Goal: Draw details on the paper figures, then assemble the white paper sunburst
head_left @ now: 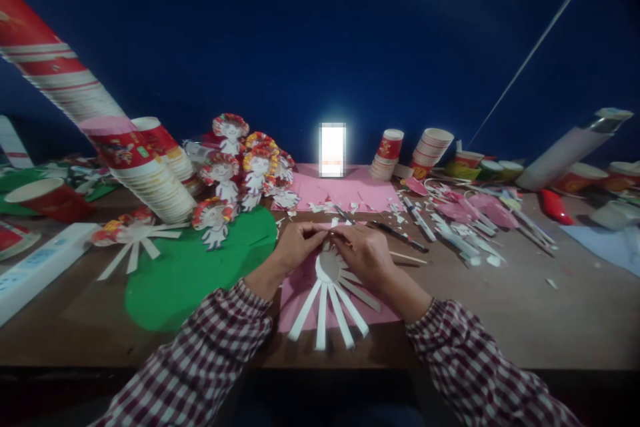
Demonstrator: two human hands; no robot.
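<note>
A paper cup cut into strips lies over pink paper, its round base in the middle and its white strips fanned out toward me. At the far side of the base, my left hand pinches a strip between thumb and fingertips. Close against it, my right hand is closed on the same far part of the cut cup and covers some of the strips. The fingertips of both hands nearly touch, so the exact fold or piece between them is hidden.
Left stand tall stacks of paper cups, small paper figures and a green sheet. Another cut cup lies there. Paper scraps, a black pen, a marker and a red object lie right. A bright screen stands behind.
</note>
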